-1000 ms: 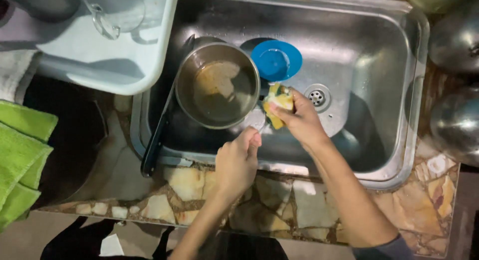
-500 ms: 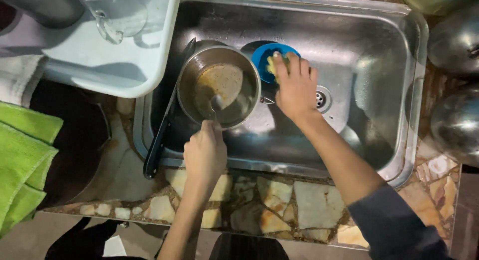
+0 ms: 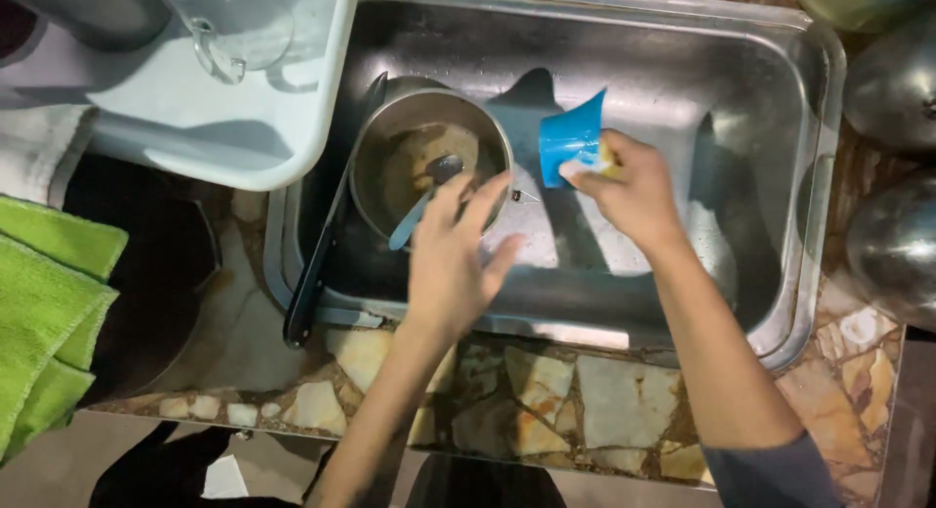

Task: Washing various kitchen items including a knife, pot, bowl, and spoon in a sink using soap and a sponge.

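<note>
Head view, left to right: I see green cloths (image 3: 44, 313) at the table's edge, then a white plastic tub (image 3: 195, 128) holding a clear glass mug (image 3: 239, 25). In the steel sink (image 3: 780, 176) sits a metal saucepan (image 3: 390, 176) with a spoon (image 3: 424, 196) inside. My left hand (image 3: 453, 259) hovers over the pan's rim, grip spread wide, holding nothing. Just right, my right hand (image 3: 634, 191) has its grip closed on a blue lid (image 3: 570, 137) and yellow sponge (image 3: 607, 159), lifted above the sink floor.
</note>
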